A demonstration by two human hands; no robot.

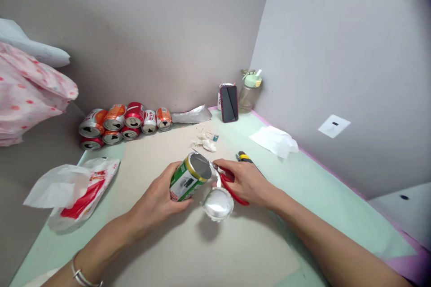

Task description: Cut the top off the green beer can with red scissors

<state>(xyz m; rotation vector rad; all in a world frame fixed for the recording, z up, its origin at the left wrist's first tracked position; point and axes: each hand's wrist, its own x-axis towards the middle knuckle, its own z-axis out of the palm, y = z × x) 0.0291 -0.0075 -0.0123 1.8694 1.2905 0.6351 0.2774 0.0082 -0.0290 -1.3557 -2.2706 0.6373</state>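
My left hand (153, 199) is wrapped round a green and white drink can (186, 183), which is tilted with its cut-open end facing up and right. In my right hand (249, 181) are red-handled scissors (239, 196), their blades at the can's cut rim. A round silver can end (218, 206) with a jagged edge hangs below the scissors, and a thin curled metal strip runs up from it towards the rim. Whether that strip still joins the can is hard to make out.
Several empty cans (134, 116) lie stacked by the wall beside a silver metal sheet (191, 115). Behind my hands are crumpled scraps (206, 142) and a yellow-black cutter (245, 158). A phone (229, 104), bottle (249, 94), white paper (274, 140) and tissue pack (85, 195) surround the board (161, 251).
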